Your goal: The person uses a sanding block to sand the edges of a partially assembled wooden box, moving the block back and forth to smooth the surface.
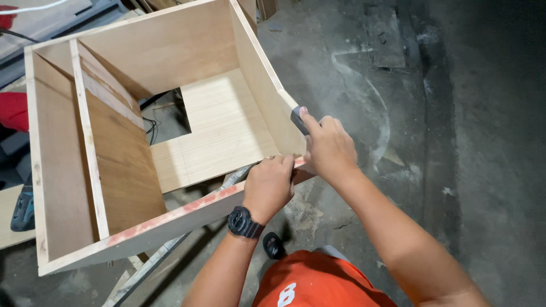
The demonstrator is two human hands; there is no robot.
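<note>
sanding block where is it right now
In the head view, the dark sanding block is in the right hand, pressed against the right corner edge of the plywood box, just above the left hand.

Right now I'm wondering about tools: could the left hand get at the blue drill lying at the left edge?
Probably not as things stand. The left hand grips the plywood box by its near edge, and the blue drill lies beyond the box's far side, so the box stands between them.
</note>
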